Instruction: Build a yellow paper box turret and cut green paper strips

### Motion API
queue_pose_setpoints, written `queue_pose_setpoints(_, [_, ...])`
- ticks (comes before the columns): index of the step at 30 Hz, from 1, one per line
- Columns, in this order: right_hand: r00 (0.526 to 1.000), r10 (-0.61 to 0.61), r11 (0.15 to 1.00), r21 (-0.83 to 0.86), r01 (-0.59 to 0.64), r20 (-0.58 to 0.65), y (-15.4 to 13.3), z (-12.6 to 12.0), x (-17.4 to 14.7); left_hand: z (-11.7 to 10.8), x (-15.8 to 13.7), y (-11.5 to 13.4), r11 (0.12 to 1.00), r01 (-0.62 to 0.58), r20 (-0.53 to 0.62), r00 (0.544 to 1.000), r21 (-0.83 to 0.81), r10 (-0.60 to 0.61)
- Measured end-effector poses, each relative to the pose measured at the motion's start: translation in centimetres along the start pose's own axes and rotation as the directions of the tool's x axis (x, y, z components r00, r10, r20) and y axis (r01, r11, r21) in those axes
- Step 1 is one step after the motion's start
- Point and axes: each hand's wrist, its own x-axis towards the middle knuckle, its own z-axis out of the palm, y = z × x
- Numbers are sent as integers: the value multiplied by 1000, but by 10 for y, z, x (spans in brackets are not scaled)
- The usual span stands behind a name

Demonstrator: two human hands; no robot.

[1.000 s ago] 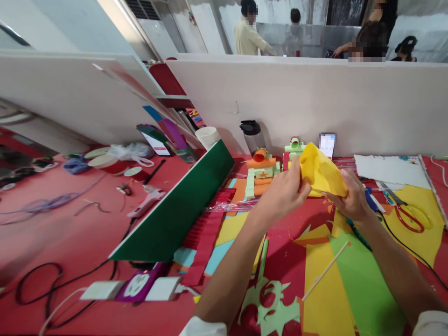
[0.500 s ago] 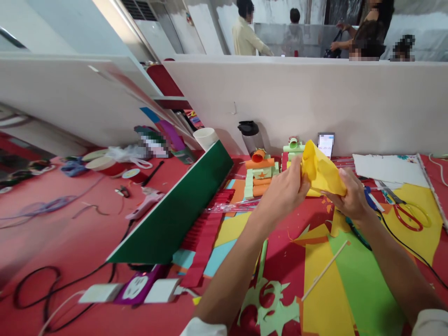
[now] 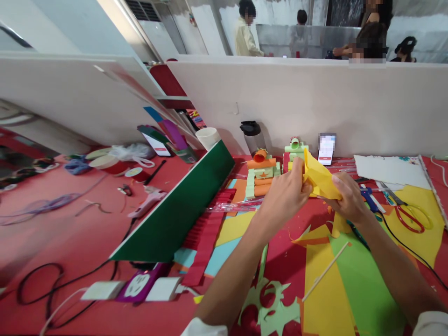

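A folded piece of yellow paper [image 3: 320,177] is held up between my two hands, above the red table. My left hand [image 3: 289,189] pinches its left edge with bent fingers. On the other side my right hand [image 3: 350,198] grips the lower right edge, thumb on top. Just behind my left hand stand small figures of rolled paper, one orange and green [image 3: 262,175], another pale green and red [image 3: 295,147]. Beneath my hands lie yellow paper [image 3: 325,284], a green sheet [image 3: 371,284], a thin wooden stick [image 3: 327,270] and a cut-out light green scrap [image 3: 273,303].
A dark green board [image 3: 178,210] leans at left, beside a pink glue gun [image 3: 147,203]. Scissors [image 3: 409,212] lie right of my right hand. A phone [image 3: 326,149] and a bottle [image 3: 252,137] stand by the white partition [image 3: 308,98]. A power strip [image 3: 142,282] with adapters sits front left.
The yellow paper has tipped lower and looks narrower, with its top edge less raised. My right hand has shifted slightly left. Both hands still hold the paper.
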Motion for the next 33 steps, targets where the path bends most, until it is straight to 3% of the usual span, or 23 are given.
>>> queue_pose_setpoints(5, [999,38,998,59,-37,-17,0,-3,0,7,0,0,999,3,-117,993,36,1])
queue_pose_setpoints(10, [998,63,995,82,-63,0,-2,-5,2,15,0,-3,985,-175,-255,952,9,171])
queue_pose_setpoints(15, [988,150,971,192,-143,-25,1,-3,-2,11,0,0,944,-331,-215,923,-22,319])
queue_pose_setpoints(19, [971,227,961,177,-211,-76,5,1,-11,8,-1,4,952,-296,-162,946,-84,280])
queue_pose_setpoints(23, [968,241,959,173,-226,-72,9,5,-20,10,0,7,926,-201,-210,968,-318,138])
queue_pose_setpoints(26, [963,269,944,203,-259,-22,11,6,-25,16,4,5,830,-110,-182,983,-547,11])
queue_pose_setpoints(28, [947,316,906,274,-321,66,11,5,-26,21,8,1,701,-41,-105,993,-712,-48])
queue_pose_setpoints(31, [898,376,808,394,-439,229,8,0,-23,27,13,-7,461,61,25,996,-885,-84])
queue_pose_setpoints(33, [862,384,724,472,-503,330,3,-5,-17,26,15,-11,387,99,80,995,-917,-66])
